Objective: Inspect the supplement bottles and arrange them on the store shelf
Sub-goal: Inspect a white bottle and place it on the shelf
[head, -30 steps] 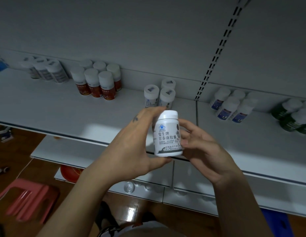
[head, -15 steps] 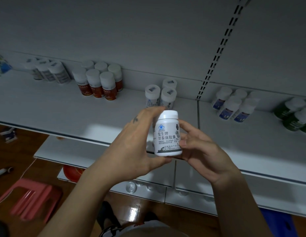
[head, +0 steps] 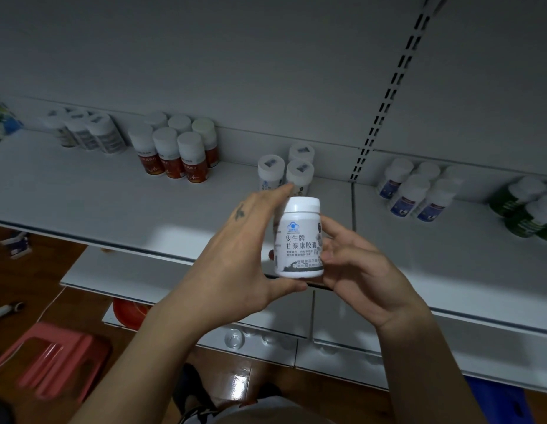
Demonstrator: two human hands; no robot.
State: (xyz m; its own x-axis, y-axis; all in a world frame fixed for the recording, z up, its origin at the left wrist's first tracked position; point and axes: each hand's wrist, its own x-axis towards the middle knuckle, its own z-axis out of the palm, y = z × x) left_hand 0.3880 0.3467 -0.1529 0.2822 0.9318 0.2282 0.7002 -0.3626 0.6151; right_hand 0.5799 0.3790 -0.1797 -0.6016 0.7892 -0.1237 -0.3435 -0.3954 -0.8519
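At the centre of the view, before the front edge of the shelf (head: 82, 191), a white bottle (head: 299, 237) was held upright with its printed label turned toward the camera. It was gripped by the left hand (head: 235, 255), whose fingers were wrapped round the far side while the thumb was tucked under the base. It was steadied from three o'clock by the right hand (head: 357, 264), whose curled fingers were pressed against its side. Three matching bottles (head: 299, 171) were grouped at twelve o'clock from it, at the back of the shelf. Red-labelled bottles (head: 174, 160) were seen at ten o'clock and blue-labelled bottles (head: 413, 194) at two o'clock.

The label check was judged to be under way, with placing not yet done. The bottle was judged to be light, stiff plastic, unlikely to be crushed or broken, though its glossy label could be expected to slip under a loose pinch. A hold round the body below the cap was judged best, since the lid might be loosened if the bottle were lifted by it.
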